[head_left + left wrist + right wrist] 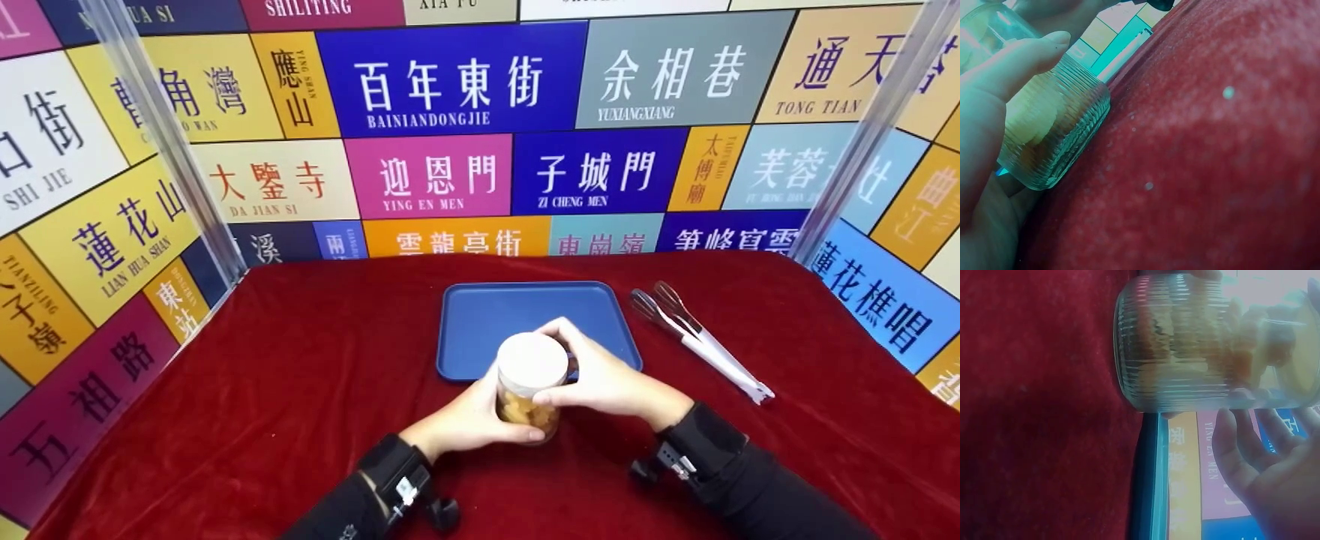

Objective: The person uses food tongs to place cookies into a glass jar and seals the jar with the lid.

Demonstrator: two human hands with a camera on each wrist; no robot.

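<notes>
A ribbed glass jar (517, 409) with a pale round lid (533, 360) stands near the tray's front edge. Yellowish-brown pieces of food (1185, 343) show through its glass; their kind is unclear. My left hand (469, 420) grips the jar's lower part, its thumb across the near side. From the right, my right hand (600, 379) holds the jar's upper part, with the thumb in front near the lid's rim and fingers behind. In the left wrist view the jar's base (1078, 152) is close to the red cloth; whether it touches is hard to tell.
Behind the jar lies a blue rectangular tray (457, 330). Metal tongs with white handles (724, 364) lie to its right. Red cloth (315, 360) covers the table. Printed sign panels (450, 82) and clear upright posts (202, 172) enclose the back and sides.
</notes>
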